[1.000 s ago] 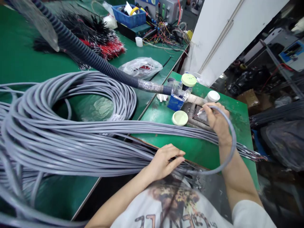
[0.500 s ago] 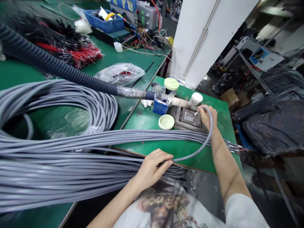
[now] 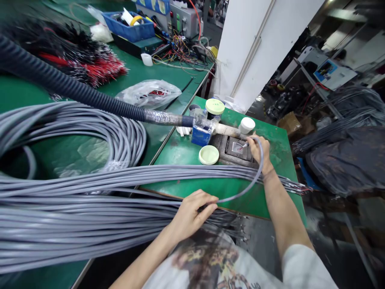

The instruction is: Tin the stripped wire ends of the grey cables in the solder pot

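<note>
My right hand (image 3: 260, 153) pinches a grey cable (image 3: 242, 192) close to its stripped end. Thin wires from that end reach over the shiny silver square (image 3: 237, 147) of a solder pot (image 3: 222, 155); whether they touch it I cannot tell. From there the cable bends down in an arc to my left hand (image 3: 192, 212), whose thumb and fingers close on it near the bench's front edge. Behind the arc, a bundle of grey cables (image 3: 180, 171) lies across the green bench, its stripped ends at the right.
A ribbed dark hose (image 3: 117, 105) with a pale nozzle (image 3: 227, 129) ends beside the pot. Around it stand an open cream tub (image 3: 209, 155), a white cup (image 3: 246, 125), a yellow-lidded jar (image 3: 214, 106) and a blue box (image 3: 201, 135). Coiled grey cable (image 3: 129, 136) fills the left.
My right hand has shifted slightly left and down, bringing the wire tips farther over the silver square. The left hand keeps its hold on the cable. The whole view has shifted slightly.
</note>
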{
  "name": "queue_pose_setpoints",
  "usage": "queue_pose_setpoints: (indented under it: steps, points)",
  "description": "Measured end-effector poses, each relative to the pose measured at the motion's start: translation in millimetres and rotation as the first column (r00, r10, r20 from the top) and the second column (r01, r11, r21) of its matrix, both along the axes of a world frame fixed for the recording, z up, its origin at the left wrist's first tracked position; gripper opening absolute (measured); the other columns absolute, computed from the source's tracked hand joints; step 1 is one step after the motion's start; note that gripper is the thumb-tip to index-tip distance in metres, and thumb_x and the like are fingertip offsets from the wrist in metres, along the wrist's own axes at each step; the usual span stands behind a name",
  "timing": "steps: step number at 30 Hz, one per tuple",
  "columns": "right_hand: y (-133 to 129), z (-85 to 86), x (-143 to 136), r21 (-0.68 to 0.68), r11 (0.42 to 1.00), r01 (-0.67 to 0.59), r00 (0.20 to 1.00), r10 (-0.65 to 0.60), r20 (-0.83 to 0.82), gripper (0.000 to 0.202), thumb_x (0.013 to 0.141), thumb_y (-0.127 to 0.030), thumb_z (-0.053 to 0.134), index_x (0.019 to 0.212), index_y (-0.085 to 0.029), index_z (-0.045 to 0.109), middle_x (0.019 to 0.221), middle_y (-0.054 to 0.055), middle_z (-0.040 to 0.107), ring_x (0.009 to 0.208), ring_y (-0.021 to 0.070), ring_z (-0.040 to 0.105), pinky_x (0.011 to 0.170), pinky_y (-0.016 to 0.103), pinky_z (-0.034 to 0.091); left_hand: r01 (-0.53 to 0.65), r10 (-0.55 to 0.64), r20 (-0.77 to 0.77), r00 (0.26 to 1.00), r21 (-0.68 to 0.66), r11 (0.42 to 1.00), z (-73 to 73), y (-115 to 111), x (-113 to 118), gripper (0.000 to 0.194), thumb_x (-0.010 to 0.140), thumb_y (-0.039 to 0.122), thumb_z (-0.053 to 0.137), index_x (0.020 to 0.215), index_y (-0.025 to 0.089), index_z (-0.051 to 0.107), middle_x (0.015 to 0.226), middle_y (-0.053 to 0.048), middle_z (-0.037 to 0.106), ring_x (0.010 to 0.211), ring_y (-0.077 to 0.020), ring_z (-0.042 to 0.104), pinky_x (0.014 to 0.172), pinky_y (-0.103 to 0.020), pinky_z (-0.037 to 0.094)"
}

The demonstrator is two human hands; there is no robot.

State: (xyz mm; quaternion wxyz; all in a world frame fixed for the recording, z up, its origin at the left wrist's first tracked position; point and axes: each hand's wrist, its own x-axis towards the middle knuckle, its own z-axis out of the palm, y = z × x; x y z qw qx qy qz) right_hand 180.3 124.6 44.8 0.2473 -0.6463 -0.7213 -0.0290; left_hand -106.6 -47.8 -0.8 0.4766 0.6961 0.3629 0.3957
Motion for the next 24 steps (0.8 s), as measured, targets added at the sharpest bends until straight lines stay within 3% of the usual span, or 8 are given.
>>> queue_pose_setpoints:
  steps: [4, 6, 10, 13, 16, 20, 24]
  points:
    - [-47.6, 23.4, -15.8, 0.086, 0.996, -0.031, 0.99, 0.043, -0.137, 0.027, 0.091, -0.038, 0.049, 0.084, -0.023, 0.071, 0.087, 0.006, 0.073, 0.085, 0.0244, 0.065, 0.082, 0.039, 0.048, -0.01, 0.025, 0.082, 0.996, -0.175, 0.985, 1.1, 1.5, 5.5, 0.019, 0.088, 0.028, 0.059, 0.099, 0.019, 0.072, 0.09, -0.008, 0.071, 0.084, -0.0182, 0.063, 0.078, -0.03, 0.048]
    - [-84.1, 28.2, -29.3, 0.129, 0.984, -0.126, 0.934, 0.162, -0.317, 0.022, 0.091, -0.033, 0.052, 0.092, -0.026, 0.072, 0.094, 0.007, 0.073, 0.088, 0.0256, 0.066, 0.085, 0.042, 0.05, 0.0, 0.063, 0.176, 0.982, -0.34, 0.941, 1.2, 3.5, 13.4, 0.023, 0.087, 0.032, 0.06, 0.099, 0.018, 0.072, 0.089, -0.009, 0.071, 0.084, -0.0185, 0.064, 0.078, -0.029, 0.048]
    - [-152.3, 10.6, -55.1, 0.248, 0.912, -0.325, 0.732, 0.409, -0.544, 0.031, 0.085, -0.029, 0.057, 0.109, -0.045, 0.067, 0.098, 0.002, 0.073, 0.091, 0.032, 0.069, 0.081, 0.051, 0.056, 0.147, 0.143, 0.419, 0.897, -0.585, 0.798, 1.0, 8.2, 35.6, 0.035, 0.079, 0.036, 0.069, 0.107, 0.016, 0.07, 0.09, -0.009, 0.072, 0.081, -0.0182, 0.065, 0.074, -0.028, 0.05]
    - [-184.6, -12.9, -60.6, 0.206, 0.867, -0.453, 0.705, 0.49, -0.513, 0.046, 0.083, -0.03, 0.058, 0.123, -0.051, 0.057, 0.108, 0.001, 0.072, 0.096, 0.0346, 0.068, 0.077, 0.055, 0.058, 0.231, 0.148, 0.522, 0.84, -0.592, 0.772, 3.8, 9.2, 48.2, 0.033, 0.076, 0.039, 0.071, 0.098, 0.014, 0.073, 0.088, -0.009, 0.073, 0.078, -0.0178, 0.064, 0.075, -0.029, 0.05]
    - [-202.2, -28.7, -54.0, 0.172, 0.809, -0.562, 0.722, 0.582, -0.374, 0.053, 0.085, -0.021, 0.058, 0.133, -0.042, 0.052, 0.113, 0.003, 0.07, 0.11, 0.029, 0.064, 0.087, 0.05, 0.057, 0.198, 0.165, 0.507, 0.846, -0.586, 0.786, 7.0, 6.3, 53.0, 0.033, 0.078, 0.043, 0.069, 0.083, 0.011, 0.075, 0.088, -0.01, 0.073, 0.078, -0.0189, 0.064, 0.078, -0.03, 0.05]
    - [-214.5, -34.6, -45.0, 0.209, 0.763, -0.612, 0.72, 0.647, -0.252, 0.05, 0.085, -0.008, 0.058, 0.132, -0.025, 0.055, 0.115, 0.009, 0.069, 0.124, 0.0267, 0.053, 0.095, 0.048, 0.052, 0.131, 0.133, 0.431, 0.893, -0.53, 0.838, 4.7, 0.5, 52.2, 0.034, 0.083, 0.043, 0.062, 0.079, 0.012, 0.074, 0.086, -0.009, 0.073, 0.077, -0.0182, 0.064, 0.077, -0.029, 0.05]
    - [-221.3, -37.1, -43.1, 0.172, 0.788, -0.591, 0.747, 0.616, -0.25, 0.045, 0.087, -0.012, 0.059, 0.129, -0.028, 0.057, 0.114, 0.007, 0.069, 0.123, 0.0258, 0.053, 0.096, 0.049, 0.05, 0.122, 0.087, 0.391, 0.916, -0.479, 0.869, 2.0, -1.5, 51.3, 0.035, 0.086, 0.043, 0.059, 0.076, 0.013, 0.075, 0.089, -0.009, 0.073, 0.083, -0.0195, 0.065, 0.08, -0.029, 0.05]
